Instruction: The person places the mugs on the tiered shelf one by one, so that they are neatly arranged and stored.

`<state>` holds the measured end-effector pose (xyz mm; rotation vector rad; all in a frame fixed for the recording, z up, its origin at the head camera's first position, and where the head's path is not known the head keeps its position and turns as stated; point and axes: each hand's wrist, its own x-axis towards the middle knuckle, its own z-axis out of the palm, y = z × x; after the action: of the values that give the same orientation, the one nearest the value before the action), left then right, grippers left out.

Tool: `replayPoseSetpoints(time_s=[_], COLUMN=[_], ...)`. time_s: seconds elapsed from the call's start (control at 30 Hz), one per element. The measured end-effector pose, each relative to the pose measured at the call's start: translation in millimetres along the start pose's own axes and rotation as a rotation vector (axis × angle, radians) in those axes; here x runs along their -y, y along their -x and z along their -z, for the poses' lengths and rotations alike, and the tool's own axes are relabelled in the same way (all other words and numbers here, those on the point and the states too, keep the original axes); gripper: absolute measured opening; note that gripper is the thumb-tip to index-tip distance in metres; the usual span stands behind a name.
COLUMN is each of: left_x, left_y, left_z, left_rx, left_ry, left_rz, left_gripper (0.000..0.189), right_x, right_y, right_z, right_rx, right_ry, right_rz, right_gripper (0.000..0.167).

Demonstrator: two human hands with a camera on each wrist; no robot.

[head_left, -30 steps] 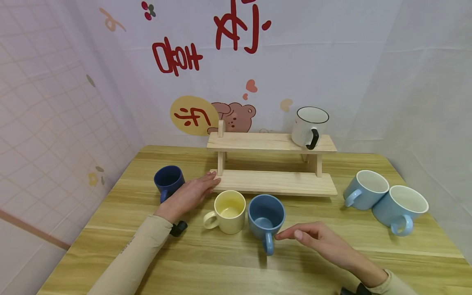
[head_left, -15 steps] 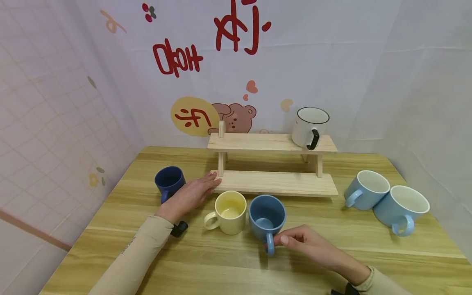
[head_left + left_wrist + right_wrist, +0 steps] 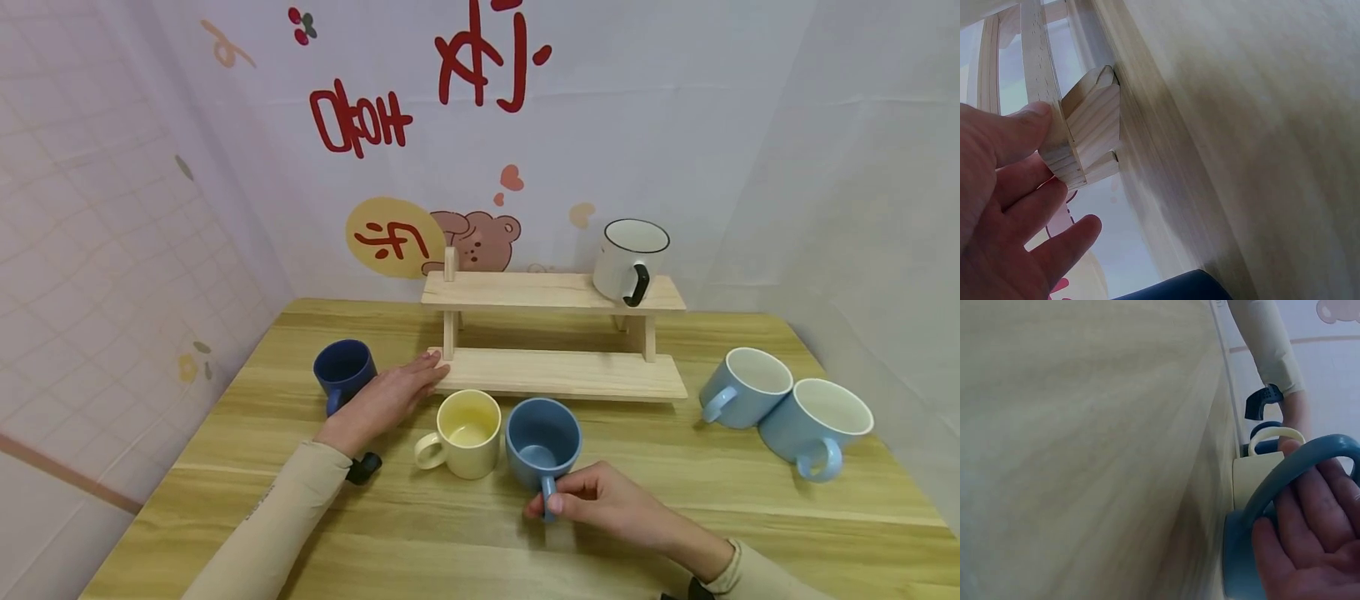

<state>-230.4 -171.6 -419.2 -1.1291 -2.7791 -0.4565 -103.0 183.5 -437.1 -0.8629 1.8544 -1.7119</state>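
Observation:
My left hand (image 3: 382,402) reaches to the left end of the lower board (image 3: 555,372) of a two-tier wooden shelf. In the left wrist view, thumb and fingers pinch that board end (image 3: 1063,159). With my right hand (image 3: 611,504) I grip the handle (image 3: 550,492) of a medium-blue mug (image 3: 538,442), which stands upright in front of the shelf. The right wrist view shows the fingers passed through the handle loop. Just left of this mug is a yellow mug (image 3: 472,454), handle pointing left. A dark blue mug (image 3: 341,367) is partly hidden behind my left hand.
On the shelf's upper board (image 3: 525,289) stands a white mug (image 3: 628,258) with a black rim and handle. Two light blue mugs, one nearer the shelf (image 3: 738,396) and one farther right (image 3: 802,433), sit side by side on the wooden table (image 3: 420,550).
My right hand has moved left from beside the blue mug's handle; its fingers have gone through the loop and the thumb has closed on it. The left hand and mugs stay put.

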Motion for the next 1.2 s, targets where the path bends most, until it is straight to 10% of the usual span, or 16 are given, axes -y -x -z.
replayPoseSetpoints(time_s=[0.83,1.2], left_x=[2.3,1.2], left_y=[1.7,1.8], left_z=[-1.4,-1.5], left_rx=[-0.002,-0.001], left_ry=[-0.002,0.010], left_rz=[0.012,0.008], left_gripper=[0.044,0.043], right_x=[29.5,61.7], right_y=[23.0,14.0], right_z=[32.7,42.2], right_rx=[-0.123,-0.313], right_ry=[0.034,0.168], right_rz=[-0.001,0.067], right_gripper=[0.029,0.030])
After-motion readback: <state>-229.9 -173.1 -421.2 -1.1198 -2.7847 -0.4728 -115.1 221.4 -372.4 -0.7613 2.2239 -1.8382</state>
